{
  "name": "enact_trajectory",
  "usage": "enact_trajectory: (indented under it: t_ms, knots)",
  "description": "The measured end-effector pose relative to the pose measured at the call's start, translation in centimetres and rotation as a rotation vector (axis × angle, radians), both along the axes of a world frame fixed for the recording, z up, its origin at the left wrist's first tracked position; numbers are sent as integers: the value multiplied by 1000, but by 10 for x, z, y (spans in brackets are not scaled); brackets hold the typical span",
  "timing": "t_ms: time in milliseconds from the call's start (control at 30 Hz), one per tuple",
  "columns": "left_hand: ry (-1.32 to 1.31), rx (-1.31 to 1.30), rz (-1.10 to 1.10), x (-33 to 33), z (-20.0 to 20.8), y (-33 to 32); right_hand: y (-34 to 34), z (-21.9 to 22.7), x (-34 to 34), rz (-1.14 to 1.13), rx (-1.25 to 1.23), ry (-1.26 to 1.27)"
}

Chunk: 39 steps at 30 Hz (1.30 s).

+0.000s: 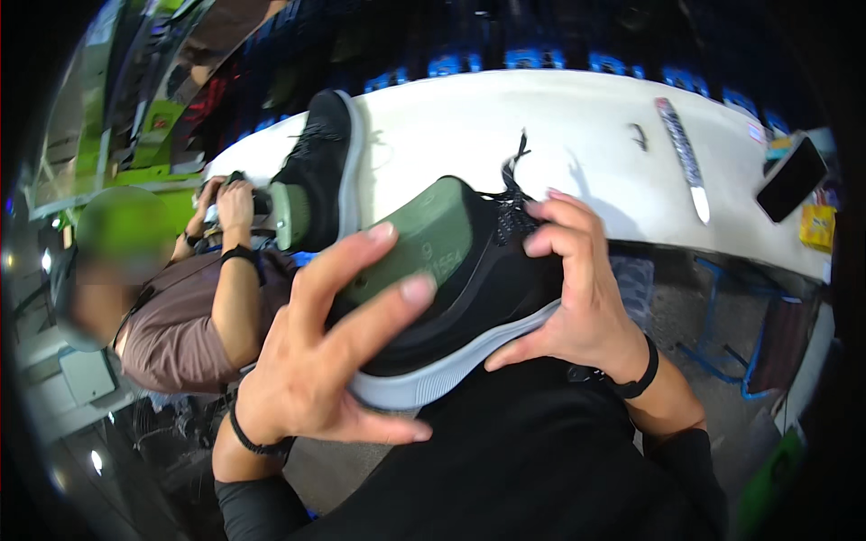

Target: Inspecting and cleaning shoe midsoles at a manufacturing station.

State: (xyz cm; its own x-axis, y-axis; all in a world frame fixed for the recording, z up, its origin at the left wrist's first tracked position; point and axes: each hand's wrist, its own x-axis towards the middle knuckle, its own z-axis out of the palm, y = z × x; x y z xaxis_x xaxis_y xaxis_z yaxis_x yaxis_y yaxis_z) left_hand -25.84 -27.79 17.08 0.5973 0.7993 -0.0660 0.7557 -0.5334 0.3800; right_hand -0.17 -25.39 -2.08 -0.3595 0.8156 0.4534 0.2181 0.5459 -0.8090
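A black sneaker [519, 284] with a pale grey sole [406, 386] is held over the table's near edge, sole towards me and laces [514, 212] away to the right. A green shoe last [422, 233] fills its opening. My left hand [316, 361] spans the heel end, fingers spread and closed round it: two fingertips lie over the last and the thumb is below the sole. My right hand [586, 298] grips the front part, with fingers by the laces and the thumb under the sole; the toe is partly hidden behind it.
On the white table [505, 117] stands another black sneaker [323, 149] with a green last [290, 215], by a co-worker's hands [230, 206] at left. A silver-handled tool [684, 158], a small dark piece [639, 137], a phone [792, 180] and a yellow packet [817, 225] lie right.
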Motion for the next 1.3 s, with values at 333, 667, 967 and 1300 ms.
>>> enact_trajectory:
  t_ms: [333, 667, 967, 1300]
  knots:
    - [-6, 175, 3, 22, -18, -14, 15, -3, 7, 67, -56, 32]
    - [-824, 55, 99, 62, -33, 11, -12, -6, 48, -180, -75, 647]
    - [-743, 4, -28, 159, -200, 63, -98, 79, 147, -516, -515, 543]
    - [-821, -212, -93, 161, -209, 92, -130, 42, 167, -664, -649, 561]
